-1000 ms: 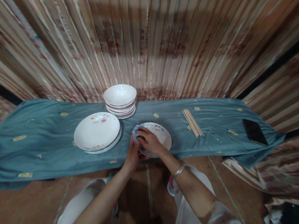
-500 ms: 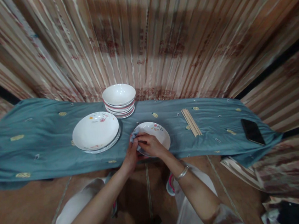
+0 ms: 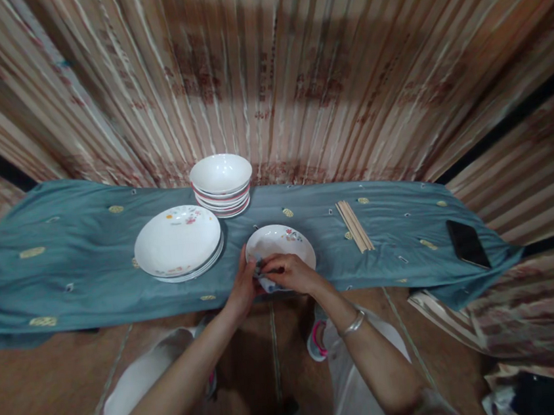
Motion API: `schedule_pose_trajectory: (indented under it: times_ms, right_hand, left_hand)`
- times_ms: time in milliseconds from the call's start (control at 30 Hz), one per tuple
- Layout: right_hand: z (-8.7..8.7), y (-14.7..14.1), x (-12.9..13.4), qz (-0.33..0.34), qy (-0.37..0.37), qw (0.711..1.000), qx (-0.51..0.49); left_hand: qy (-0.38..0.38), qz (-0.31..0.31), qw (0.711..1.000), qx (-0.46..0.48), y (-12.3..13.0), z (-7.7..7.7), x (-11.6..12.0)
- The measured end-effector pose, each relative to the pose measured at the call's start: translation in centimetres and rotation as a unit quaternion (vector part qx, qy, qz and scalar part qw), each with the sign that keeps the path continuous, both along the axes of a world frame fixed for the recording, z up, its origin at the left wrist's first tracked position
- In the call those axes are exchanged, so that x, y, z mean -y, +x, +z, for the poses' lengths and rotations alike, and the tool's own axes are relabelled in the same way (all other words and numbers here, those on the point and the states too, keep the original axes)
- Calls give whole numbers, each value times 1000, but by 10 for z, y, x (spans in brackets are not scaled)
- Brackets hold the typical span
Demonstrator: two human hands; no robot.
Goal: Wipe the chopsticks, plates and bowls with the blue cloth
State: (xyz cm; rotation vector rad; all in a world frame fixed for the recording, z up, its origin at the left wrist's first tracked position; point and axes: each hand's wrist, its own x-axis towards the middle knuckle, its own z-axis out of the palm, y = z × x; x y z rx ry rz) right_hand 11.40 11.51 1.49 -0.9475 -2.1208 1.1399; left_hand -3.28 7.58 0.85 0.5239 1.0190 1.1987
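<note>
Flower-patterned plate point(image 3: 279, 240) is at the middle of the table's near edge, between the person's two hands. The left hand point(image 3: 243, 289) grasps its left rim, thumb up along the side, the forearm slanting in from the lower left. The right hand point(image 3: 294, 273) reaches over the near rim, wrist bent inward, fingertips pinching a pale cloth point(image 3: 270, 286) against the plate; a silver bracelet point(image 3: 352, 323) circles that wrist.

A teal tablecloth point(image 3: 88, 254) with yellow motifs covers the table. Left of the plate is a stack of larger plates point(image 3: 177, 241); a stack of bowls point(image 3: 224, 201) stands by the far edge. Chopsticks point(image 3: 355, 227) lie right of the plate, and a dark phone point(image 3: 467, 243) near the right edge. Striped curtains point(image 3: 243, 72) hang behind; the floor point(image 3: 44, 397) is brown tile.

Most left fingers are hidden, the cloth is partly covered, and whether the plate's base touches the tablecloth cannot be told.
</note>
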Motion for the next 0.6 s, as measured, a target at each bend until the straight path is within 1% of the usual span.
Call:
schedule_pose_trajectory:
  times_ms: [100, 233, 400, 600]
  right_hand:
    - [0, 7, 0, 13, -15, 1000, 5]
    - [5, 15, 1, 23, -42, 999, 25]
    - [11, 24, 3, 18, -47, 996, 75]
    - [12, 37, 2, 18, -37, 992, 120]
  left_hand:
    - [-7, -22, 999, -26, 0, 1, 1]
    - [-11, -23, 999, -22, 0, 4, 1]
    - [-13, -21, 999, -22, -1, 5, 1]
    - [-6, -27, 999, -37, -2, 4, 1]
